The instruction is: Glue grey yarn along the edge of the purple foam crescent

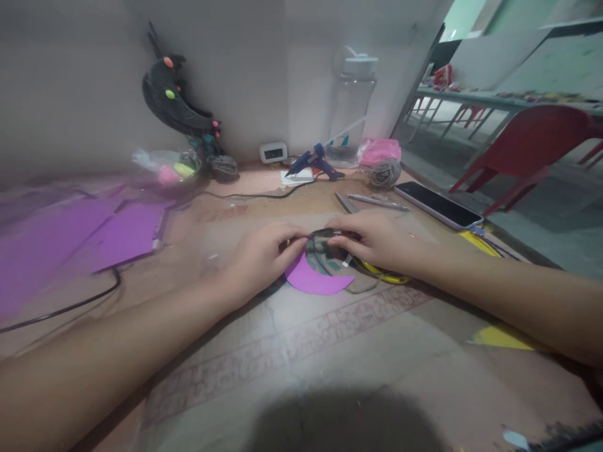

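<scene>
A purple crescent cutout (pixel 316 280), flat like foam sheet or card, curves upward on the table in the middle of the head view. My left hand (pixel 277 251) pinches its upper left end between thumb and fingers. Close to it on the right, my right hand (pixel 362 237) is closed, thumb and fingertips together near a dark thin strand. What exactly it grips is too small to make out. Under and beside the right hand lie yellow scissor-like handles (pixel 393 278), partly hidden.
Purple sheets (pixel 106 235) and a black cable (pixel 61 309) lie at left. Along the back stand a dark crescent ornament (pixel 172 97), a small digital clock (pixel 273 152), a blue glue gun (pixel 316 163), a clear bottle (pixel 353 103) and grey twine (pixel 384 172). At right lies a phone (pixel 439 204).
</scene>
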Motion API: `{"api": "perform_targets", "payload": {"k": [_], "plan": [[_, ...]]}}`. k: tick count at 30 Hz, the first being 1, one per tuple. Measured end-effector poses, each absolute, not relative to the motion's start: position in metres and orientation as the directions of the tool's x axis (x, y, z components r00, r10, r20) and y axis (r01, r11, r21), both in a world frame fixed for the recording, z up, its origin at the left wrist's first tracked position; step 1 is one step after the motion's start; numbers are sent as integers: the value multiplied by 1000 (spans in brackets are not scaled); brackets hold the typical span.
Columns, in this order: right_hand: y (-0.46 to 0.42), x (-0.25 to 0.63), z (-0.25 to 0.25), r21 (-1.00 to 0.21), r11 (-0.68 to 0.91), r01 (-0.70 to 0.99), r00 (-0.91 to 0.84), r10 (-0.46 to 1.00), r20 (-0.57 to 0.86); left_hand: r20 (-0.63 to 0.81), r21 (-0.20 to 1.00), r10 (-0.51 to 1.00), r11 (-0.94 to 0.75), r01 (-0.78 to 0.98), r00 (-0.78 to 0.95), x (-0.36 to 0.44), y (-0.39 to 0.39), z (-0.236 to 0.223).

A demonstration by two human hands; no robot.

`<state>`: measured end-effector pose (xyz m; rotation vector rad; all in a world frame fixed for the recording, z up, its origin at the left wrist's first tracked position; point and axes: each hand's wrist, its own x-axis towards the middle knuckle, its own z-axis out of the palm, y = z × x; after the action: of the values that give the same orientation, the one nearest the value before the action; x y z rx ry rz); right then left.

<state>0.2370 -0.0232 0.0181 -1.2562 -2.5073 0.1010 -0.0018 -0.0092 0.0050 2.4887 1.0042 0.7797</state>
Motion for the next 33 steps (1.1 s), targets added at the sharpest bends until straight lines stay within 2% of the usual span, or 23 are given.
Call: {"api": "perform_targets", "payload": {"k": [14,20,33], "plan": [[-23,237,17,-191,607,772,-551,787,277,341,499,733,-672,547,589,-1,-10,5],[-25,236,19,-288,559,778,-490,826,279,333,532,747,-652,540,575,-1,-10,5],[-24,237,18,-238,573,784,-508,813,284,344,555,753,-645,525,561,-1,-10,6]]}}
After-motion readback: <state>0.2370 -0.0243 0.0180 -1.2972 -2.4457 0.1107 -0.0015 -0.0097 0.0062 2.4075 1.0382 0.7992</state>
